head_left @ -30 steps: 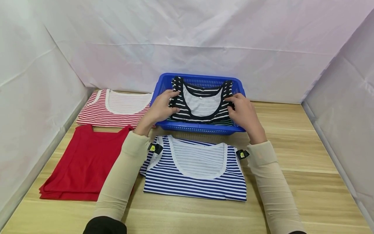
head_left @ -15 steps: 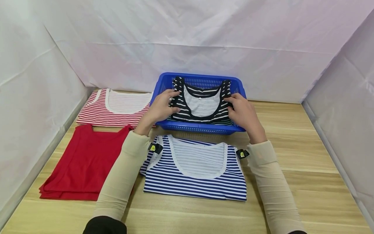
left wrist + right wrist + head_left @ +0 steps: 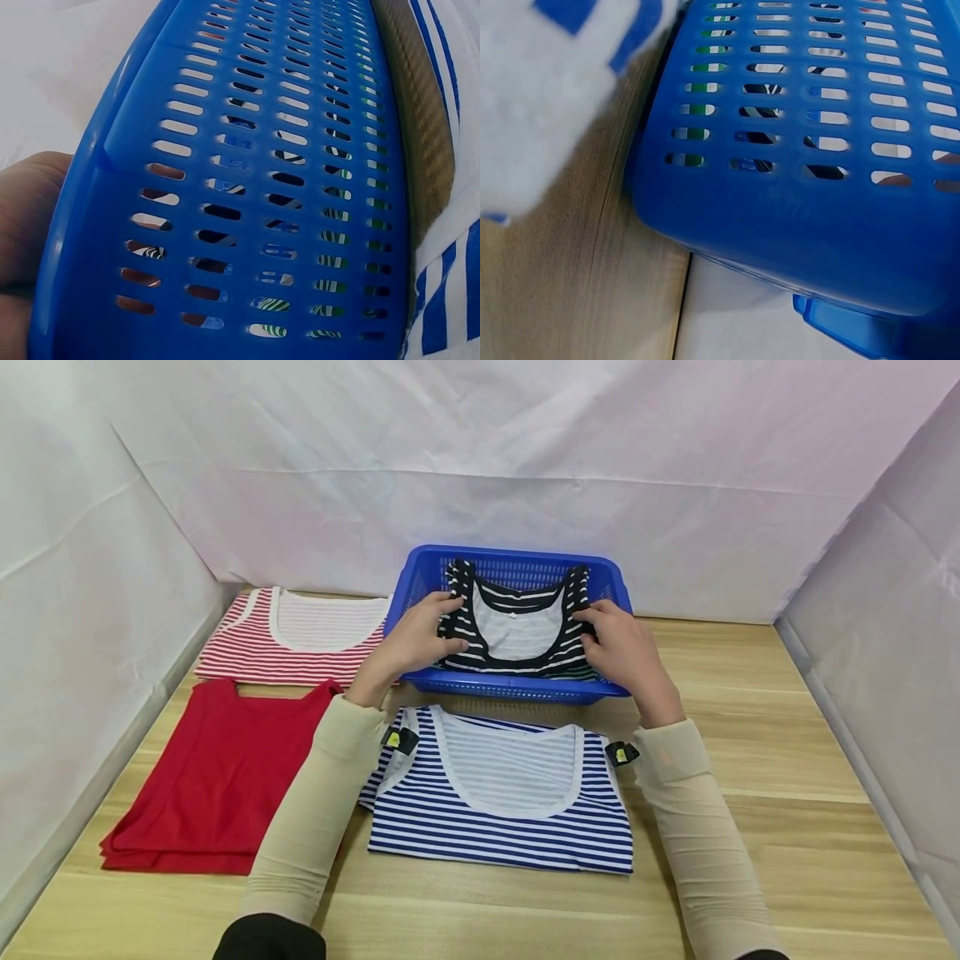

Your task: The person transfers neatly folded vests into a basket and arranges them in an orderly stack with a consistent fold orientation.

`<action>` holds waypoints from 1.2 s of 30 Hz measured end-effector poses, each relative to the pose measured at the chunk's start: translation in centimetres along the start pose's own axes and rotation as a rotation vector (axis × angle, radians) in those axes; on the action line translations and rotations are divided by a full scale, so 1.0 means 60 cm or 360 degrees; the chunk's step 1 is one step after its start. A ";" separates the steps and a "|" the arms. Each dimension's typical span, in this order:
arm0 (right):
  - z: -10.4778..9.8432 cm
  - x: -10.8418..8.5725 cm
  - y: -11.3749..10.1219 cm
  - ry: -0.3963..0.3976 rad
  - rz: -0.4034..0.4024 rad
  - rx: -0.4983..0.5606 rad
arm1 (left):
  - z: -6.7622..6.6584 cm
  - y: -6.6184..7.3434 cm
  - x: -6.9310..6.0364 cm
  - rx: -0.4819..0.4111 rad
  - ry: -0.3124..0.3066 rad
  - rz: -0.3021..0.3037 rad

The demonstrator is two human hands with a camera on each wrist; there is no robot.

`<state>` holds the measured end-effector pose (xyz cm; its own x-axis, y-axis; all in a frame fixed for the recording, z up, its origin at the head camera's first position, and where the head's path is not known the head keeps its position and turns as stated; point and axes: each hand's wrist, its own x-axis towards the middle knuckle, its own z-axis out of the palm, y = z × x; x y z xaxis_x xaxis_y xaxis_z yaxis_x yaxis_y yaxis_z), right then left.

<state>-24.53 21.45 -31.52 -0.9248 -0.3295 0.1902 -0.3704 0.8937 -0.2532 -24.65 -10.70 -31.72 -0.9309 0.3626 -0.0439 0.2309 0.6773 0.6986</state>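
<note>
In the head view a black tank top with white stripes lies folded in a blue plastic basket. My left hand reaches over the basket's left side, thumb and fingers spread against the top's left edge. Opposite it, my right hand has its fingertips on the top's right edge. Green-striped fabric shows beneath. Through the slots of the basket wall, bits of the fabric appear in the left wrist view. The right wrist view shows mostly the basket's outside, with that hand hidden.
A blue-and-white striped tank top lies folded in front of the basket. Left of it is a folded red tank top, with a red-and-white striped one behind. The wooden table is bordered by white cloth walls.
The black striped top's shoulder straps have drawn slightly inward, narrowing it. Both hands have barely moved, staying at its edges. The other tops lie still.
</note>
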 end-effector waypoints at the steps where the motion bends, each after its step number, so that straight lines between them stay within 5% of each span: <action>1: 0.000 0.000 0.000 -0.0006 0.0001 0.0002 | 0.000 0.000 0.000 -0.0001 0.0000 -0.0001; 36: -0.004 0.004 -0.001 -0.0140 0.0024 -0.0053 | 0.004 -0.003 0.010 0.0111 0.0062 -0.0005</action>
<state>-24.69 21.39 -31.21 -0.9348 -0.3401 0.1025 -0.3548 0.9078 -0.2235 -25.20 -10.44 -32.02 -0.9416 0.3361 -0.0174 0.2457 0.7218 0.6470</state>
